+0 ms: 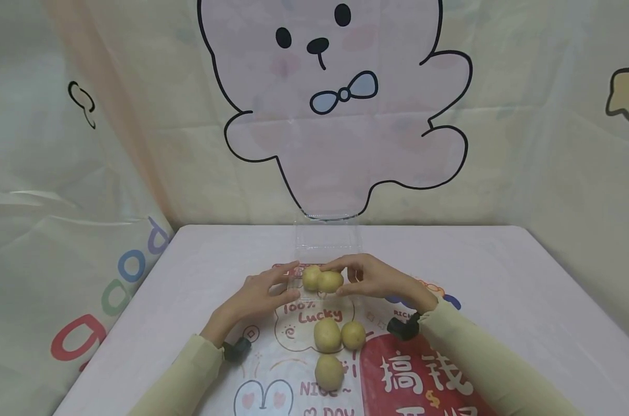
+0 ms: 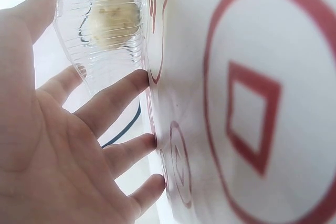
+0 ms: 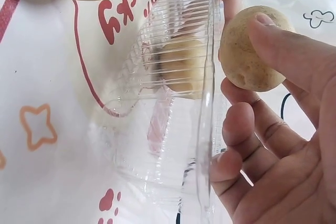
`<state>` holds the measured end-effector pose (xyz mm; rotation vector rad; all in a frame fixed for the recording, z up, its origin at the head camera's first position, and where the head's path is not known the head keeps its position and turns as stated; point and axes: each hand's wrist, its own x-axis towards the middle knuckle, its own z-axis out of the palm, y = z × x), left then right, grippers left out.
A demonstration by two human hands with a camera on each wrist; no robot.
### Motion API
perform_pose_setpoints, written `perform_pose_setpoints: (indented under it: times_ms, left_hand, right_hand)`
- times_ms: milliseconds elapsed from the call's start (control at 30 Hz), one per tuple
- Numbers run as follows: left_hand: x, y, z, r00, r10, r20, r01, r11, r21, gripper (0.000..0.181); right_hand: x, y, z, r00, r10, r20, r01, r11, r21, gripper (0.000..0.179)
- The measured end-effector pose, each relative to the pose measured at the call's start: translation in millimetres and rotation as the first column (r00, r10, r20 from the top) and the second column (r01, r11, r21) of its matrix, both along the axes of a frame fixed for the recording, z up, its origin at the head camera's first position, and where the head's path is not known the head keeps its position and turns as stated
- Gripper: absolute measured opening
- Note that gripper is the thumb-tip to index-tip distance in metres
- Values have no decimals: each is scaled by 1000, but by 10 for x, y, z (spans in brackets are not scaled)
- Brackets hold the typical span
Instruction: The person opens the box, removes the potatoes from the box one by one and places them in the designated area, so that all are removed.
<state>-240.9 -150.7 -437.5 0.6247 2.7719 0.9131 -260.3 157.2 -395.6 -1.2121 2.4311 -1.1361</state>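
Note:
A clear plastic clamshell box stands on the table with its lid raised at the back. One potato lies inside it, seen through the ribbed wall. My right hand pinches a second potato between thumb and fingers, just above the box's rim. At the box's left side is my left hand, fingers spread and nearly straight, thumb and a fingertip at the plastic; its palm holds nothing.
Nearer me lie three loose potatoes: a larger one, a smaller one beside it, and another closer still. They rest on a printed table cover. A curtain with a cartoon bear hangs behind the table.

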Motion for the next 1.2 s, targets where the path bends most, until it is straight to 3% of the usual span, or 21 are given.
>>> perform_pose_setpoints:
  times_ms: [433,1200]
  left_hand:
    - [4,19,-4,1000,10,10,-10,1000,-3,71]
    - [12,11,9,999,21,33,-21,1000,-14,74]
  right_hand:
    - [94,70,21,997,-63,53,63,998,11,48]
    - [250,150,-9,996,-58,70,60,998,-26,51]
